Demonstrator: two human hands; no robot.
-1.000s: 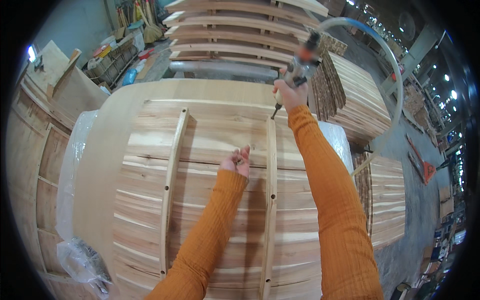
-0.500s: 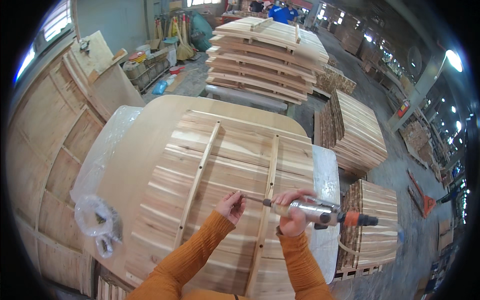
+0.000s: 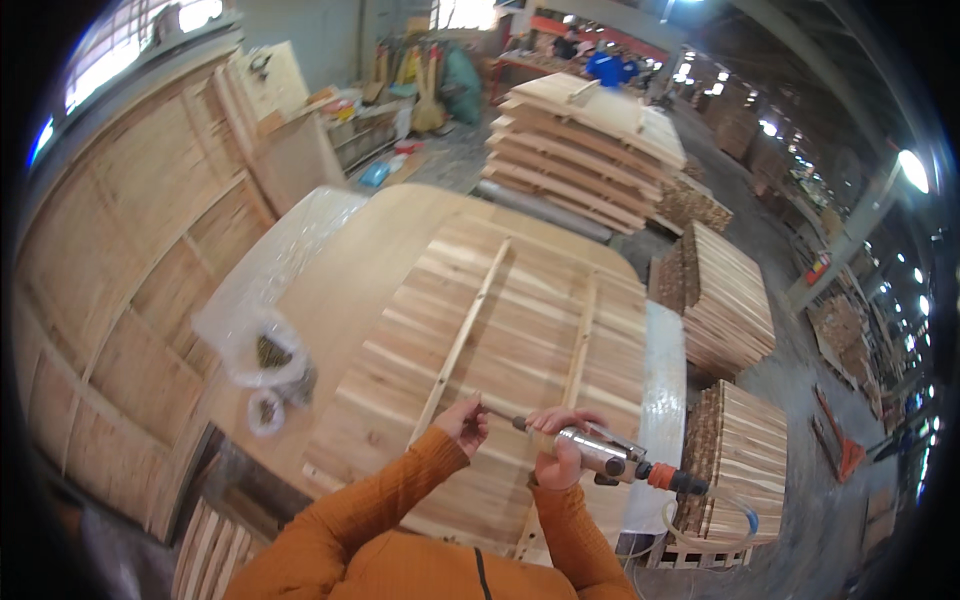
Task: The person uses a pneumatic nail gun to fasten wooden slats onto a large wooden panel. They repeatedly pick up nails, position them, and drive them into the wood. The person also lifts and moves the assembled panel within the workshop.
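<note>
My right hand is wrapped round a silver air-powered screwdriver with an orange hose fitting. Its long bit points left. At the bit's tip, the fingers of my left hand are pinched together; whatever small thing they hold is too small to make out. Both hands are above a slatted wooden panel, my left beside the left batten and my right over the right batten. Left of the panel lie a clear plastic bag of small screws and a smaller bag.
A rounded tabletop lies under the panel, with plastic wrapping along its left side. Wooden panels are stacked beyond and at the right. A pale air hose loops by the right-hand stack. Plywood sheets stand at left.
The view has turned left, so the surroundings appear farther right. My hands and the screwdriver have moved left across the panel, nearer the left batten. My grips look the same.
</note>
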